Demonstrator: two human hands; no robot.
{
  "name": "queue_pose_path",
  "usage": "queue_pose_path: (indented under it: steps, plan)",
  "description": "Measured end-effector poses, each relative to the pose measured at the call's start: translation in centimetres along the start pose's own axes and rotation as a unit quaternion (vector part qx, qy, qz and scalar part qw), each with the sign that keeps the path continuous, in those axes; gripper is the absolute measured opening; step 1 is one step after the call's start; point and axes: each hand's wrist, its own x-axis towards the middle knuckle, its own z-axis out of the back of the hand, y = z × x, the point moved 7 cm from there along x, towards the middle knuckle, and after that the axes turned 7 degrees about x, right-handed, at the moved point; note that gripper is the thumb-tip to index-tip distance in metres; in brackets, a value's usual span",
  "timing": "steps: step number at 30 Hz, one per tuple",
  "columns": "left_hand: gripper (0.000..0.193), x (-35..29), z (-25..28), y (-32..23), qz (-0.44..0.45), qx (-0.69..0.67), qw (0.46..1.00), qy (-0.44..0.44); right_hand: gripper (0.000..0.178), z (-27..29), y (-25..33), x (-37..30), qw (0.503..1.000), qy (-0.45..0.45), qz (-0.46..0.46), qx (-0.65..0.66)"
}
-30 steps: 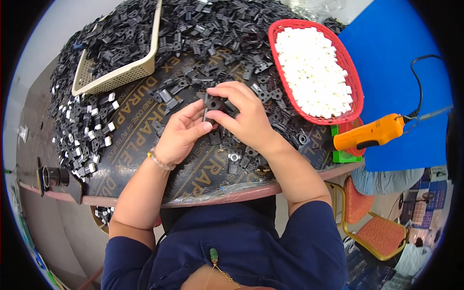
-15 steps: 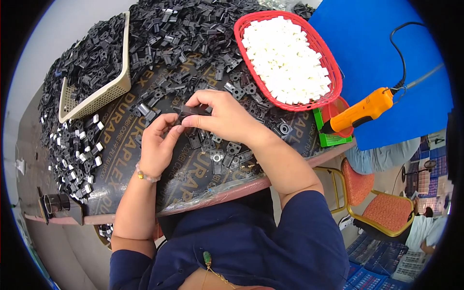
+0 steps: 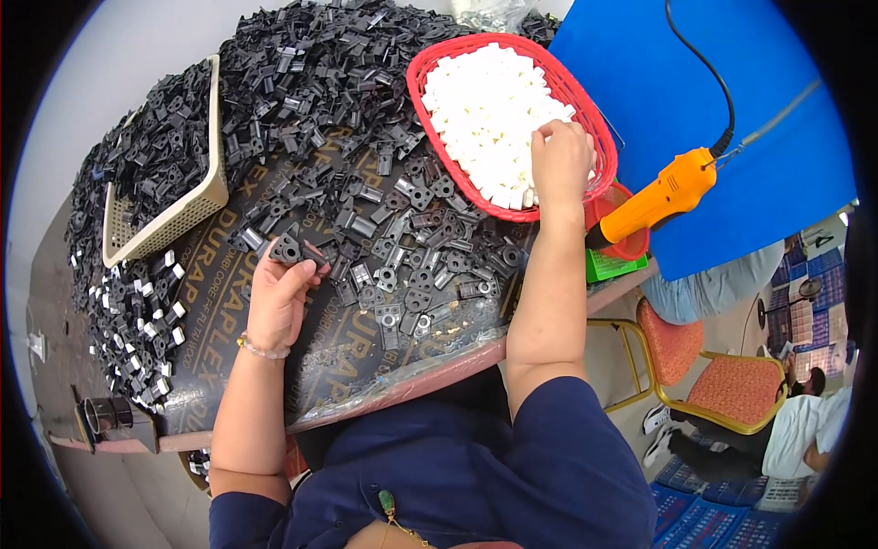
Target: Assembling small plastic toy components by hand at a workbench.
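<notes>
My left hand (image 3: 279,297) holds a black plastic part with round holes (image 3: 289,249) above the table, gripped between thumb and fingers. Out to the right, my right hand (image 3: 560,166) reaches into a red woven basket (image 3: 585,105) full of small white plastic pieces (image 3: 485,119). Its fingers are bent together at the surface of the pieces; whether one is pinched there is hidden. Loose black parts (image 3: 418,279) lie scattered on the dark printed tabletop (image 3: 338,366) between my two arms.
A large heap of black parts (image 3: 311,73) covers the back, beside a beige basket (image 3: 174,224). At left lie black parts with white pieces (image 3: 146,316) and a dark fixture (image 3: 112,414). An orange electric screwdriver (image 3: 663,194) hangs right, by a green tray (image 3: 615,267) and blue board (image 3: 741,128).
My hands have parted. The right one has moved from the black part to the basket of white pieces; the left keeps the part, slightly lower and left. The view has shifted a little.
</notes>
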Motion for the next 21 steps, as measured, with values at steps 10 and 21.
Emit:
queue_pose_path:
  steps: [10, 21]
  plan:
    - [0.059, 0.3, -0.2, -1.1, -0.021, -0.012, 0.999, -0.04, 0.014, -1.2, 0.4, -0.5, 0.999, 0.013, 0.043, 0.021]
    - [0.049, 0.5, 0.4, -1.3, 0.001, -0.111, 0.993, -0.048, 0.015, -2.3, 0.3, -0.5, 0.993, 0.078, 0.061, 0.066]
